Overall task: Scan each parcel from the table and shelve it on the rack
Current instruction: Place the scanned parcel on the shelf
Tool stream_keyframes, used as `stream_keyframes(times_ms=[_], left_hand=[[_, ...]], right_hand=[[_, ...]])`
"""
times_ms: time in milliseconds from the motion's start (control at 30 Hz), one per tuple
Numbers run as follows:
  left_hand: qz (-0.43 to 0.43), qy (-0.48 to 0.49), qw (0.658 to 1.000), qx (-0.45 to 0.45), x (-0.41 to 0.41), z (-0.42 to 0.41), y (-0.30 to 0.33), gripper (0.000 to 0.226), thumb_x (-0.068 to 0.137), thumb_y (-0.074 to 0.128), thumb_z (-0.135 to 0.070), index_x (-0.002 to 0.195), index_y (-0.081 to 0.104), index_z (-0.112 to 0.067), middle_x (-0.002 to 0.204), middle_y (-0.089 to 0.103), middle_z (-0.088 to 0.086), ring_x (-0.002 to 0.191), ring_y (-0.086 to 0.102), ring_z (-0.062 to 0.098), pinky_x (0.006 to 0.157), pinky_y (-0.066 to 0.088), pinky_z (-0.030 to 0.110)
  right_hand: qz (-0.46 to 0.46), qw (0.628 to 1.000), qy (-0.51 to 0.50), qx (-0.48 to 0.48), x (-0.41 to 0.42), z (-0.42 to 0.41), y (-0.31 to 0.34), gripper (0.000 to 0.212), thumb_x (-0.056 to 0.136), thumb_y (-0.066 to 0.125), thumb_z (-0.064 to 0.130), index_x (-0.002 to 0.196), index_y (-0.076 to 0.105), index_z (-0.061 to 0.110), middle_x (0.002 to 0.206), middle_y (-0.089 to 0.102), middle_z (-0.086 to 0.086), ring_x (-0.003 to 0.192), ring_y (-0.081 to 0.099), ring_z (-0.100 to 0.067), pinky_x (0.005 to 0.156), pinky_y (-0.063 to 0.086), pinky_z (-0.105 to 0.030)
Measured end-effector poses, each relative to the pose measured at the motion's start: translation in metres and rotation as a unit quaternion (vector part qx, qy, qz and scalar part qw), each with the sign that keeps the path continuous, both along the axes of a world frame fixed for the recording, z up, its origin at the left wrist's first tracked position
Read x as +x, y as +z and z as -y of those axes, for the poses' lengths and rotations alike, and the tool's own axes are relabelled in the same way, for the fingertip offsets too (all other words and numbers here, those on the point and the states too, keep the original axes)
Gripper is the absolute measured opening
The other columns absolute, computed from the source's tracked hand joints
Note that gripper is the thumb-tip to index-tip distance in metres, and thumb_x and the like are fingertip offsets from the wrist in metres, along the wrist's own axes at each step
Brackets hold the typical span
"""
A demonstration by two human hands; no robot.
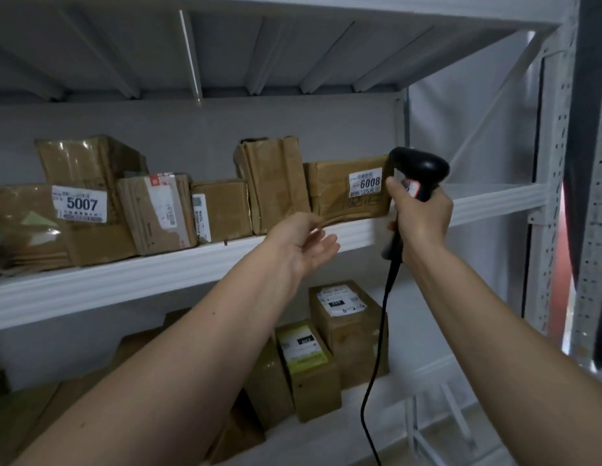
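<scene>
A flat brown parcel (340, 193) with a white label reading 6008 lies on the rack's upper shelf (158, 274), at the right end of a row of boxes. My left hand (303, 243) is just below its front left corner, palm up, fingers relaxed and holding nothing. My right hand (420, 220) grips the handle of a black corded barcode scanner (420, 169). The scanner's head sits right beside the parcel's label.
Several more brown parcels stand on the same shelf, one labelled 5007 (40, 223). Below, on the lower shelf, are other boxes (346, 327) with white and green labels. A grey perforated upright (555, 196) bounds the rack on the right. The scanner cable (377, 348) hangs down.
</scene>
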State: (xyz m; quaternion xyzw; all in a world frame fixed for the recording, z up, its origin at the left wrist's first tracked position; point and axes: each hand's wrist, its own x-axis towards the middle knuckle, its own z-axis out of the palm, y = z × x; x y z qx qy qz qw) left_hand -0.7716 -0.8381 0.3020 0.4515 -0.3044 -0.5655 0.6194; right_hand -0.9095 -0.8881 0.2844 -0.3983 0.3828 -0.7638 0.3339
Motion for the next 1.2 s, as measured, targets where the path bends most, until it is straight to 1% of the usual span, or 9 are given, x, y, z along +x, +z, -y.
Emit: stream_keyframes(times_ms=[67,167,300,400,533,633,800,967,1200], left_hand=[[0.073,0.022,0.997,-0.032,0.013,-0.007,-0.021,0.003,0.093,0.059,-0.003,0.095,0.061,-0.002,0.088,0.064,0.010,0.075,0.068,0.020,0.072,0.061,0.034],[0.218,0.064,0.971,-0.074,0.037,-0.024,-0.060,0.007,0.092,0.061,-0.005,0.087,0.063,-0.010,0.078,0.066,0.008,0.070,0.065,0.015,0.070,0.058,0.026],[0.451,0.114,0.878,-0.116,0.083,-0.042,-0.131,0.022,0.088,0.065,-0.007,0.074,0.059,-0.023,0.065,0.059,-0.008,0.061,0.055,0.004,0.065,0.048,0.024],[0.545,0.121,0.827,-0.068,0.117,-0.066,-0.178,0.024,0.091,0.059,-0.011,0.072,0.055,-0.024,0.068,0.055,-0.012,0.062,0.051,0.003,0.063,0.042,0.021],[0.585,0.140,0.799,0.007,0.167,-0.110,-0.234,0.032,0.097,0.051,-0.017,0.065,0.052,-0.019,0.064,0.060,0.003,0.063,0.057,0.025,0.063,0.049,0.040],[0.608,0.162,0.774,0.066,0.208,-0.151,-0.268,0.029,0.095,0.052,-0.016,0.068,0.048,-0.027,0.070,0.061,0.001,0.069,0.060,0.027,0.062,0.048,0.035],[0.593,0.174,0.777,0.117,0.279,-0.223,-0.299,0.021,0.088,0.058,-0.011,0.073,0.055,-0.026,0.068,0.061,-0.007,0.063,0.059,0.014,0.065,0.052,0.033],[0.614,0.207,0.742,0.172,0.361,-0.309,-0.315,0.029,0.089,0.058,-0.012,0.070,0.047,-0.031,0.067,0.056,-0.012,0.067,0.058,0.015,0.061,0.044,0.028],[0.641,0.255,0.685,0.234,0.479,-0.431,-0.325,0.006,0.091,0.055,-0.018,0.091,0.060,-0.015,0.091,0.065,0.003,0.083,0.062,0.024,0.070,0.050,0.038]], right_hand=[[-0.007,0.999,0.032,-0.007,0.009,-0.021,-0.023,0.023,0.086,0.070,0.027,0.105,0.060,0.019,0.087,0.063,0.000,0.074,0.061,-0.012,0.051,0.047,-0.020],[-0.035,0.994,0.101,0.022,0.029,-0.048,-0.067,0.017,0.085,0.070,0.025,0.099,0.063,0.019,0.082,0.065,0.000,0.068,0.062,-0.010,0.051,0.050,-0.022],[-0.096,0.971,0.204,0.080,0.072,-0.078,-0.131,0.009,0.082,0.073,0.024,0.085,0.066,0.020,0.070,0.068,-0.001,0.064,0.065,-0.016,0.063,0.054,-0.035],[-0.135,0.946,0.274,0.112,0.112,-0.100,-0.173,0.011,0.083,0.073,0.016,0.079,0.063,0.020,0.061,0.064,0.003,0.059,0.062,-0.016,0.059,0.052,-0.031],[-0.169,0.904,0.372,0.126,0.162,-0.126,-0.220,0.005,0.085,0.070,0.012,0.085,0.065,0.009,0.055,0.057,-0.006,0.048,0.054,-0.018,0.045,0.046,-0.026],[-0.191,0.875,0.419,0.151,0.200,-0.148,-0.247,0.009,0.085,0.070,0.014,0.085,0.065,0.007,0.060,0.059,-0.011,0.051,0.055,-0.018,0.047,0.046,-0.028],[-0.240,0.838,0.460,0.170,0.273,-0.192,-0.271,0.008,0.085,0.070,0.015,0.085,0.064,0.011,0.064,0.063,-0.007,0.053,0.057,-0.015,0.050,0.048,-0.025],[-0.260,0.804,0.508,0.166,0.363,-0.249,-0.279,0.011,0.085,0.070,0.012,0.089,0.065,0.003,0.067,0.061,-0.017,0.052,0.052,-0.021,0.053,0.045,-0.035],[-0.304,0.757,0.557,0.155,0.501,-0.343,-0.293,0.015,0.084,0.072,0.013,0.077,0.063,0.003,0.061,0.059,-0.016,0.047,0.052,-0.021,0.052,0.046,-0.034]])
